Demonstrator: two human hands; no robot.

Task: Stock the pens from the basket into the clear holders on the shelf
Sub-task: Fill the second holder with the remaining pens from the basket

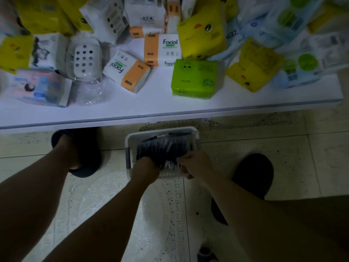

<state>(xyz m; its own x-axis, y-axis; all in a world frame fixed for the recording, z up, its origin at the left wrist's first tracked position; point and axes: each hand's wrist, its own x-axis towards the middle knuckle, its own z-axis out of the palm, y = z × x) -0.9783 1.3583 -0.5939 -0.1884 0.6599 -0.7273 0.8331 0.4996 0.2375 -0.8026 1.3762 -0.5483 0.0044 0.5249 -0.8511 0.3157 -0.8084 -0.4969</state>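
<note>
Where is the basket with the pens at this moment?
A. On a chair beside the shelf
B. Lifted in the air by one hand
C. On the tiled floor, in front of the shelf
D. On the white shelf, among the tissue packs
C: the basket stands on the tiled floor just below the edge of the shelf, and the left hand and right hand reach down to the pens inside it.

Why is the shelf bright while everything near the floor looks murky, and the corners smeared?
Head view: the shelf is lit; the basket, pens, left hand and right hand below sit dim; the wide lens bends the shelf edge; corner packs blur.
</note>
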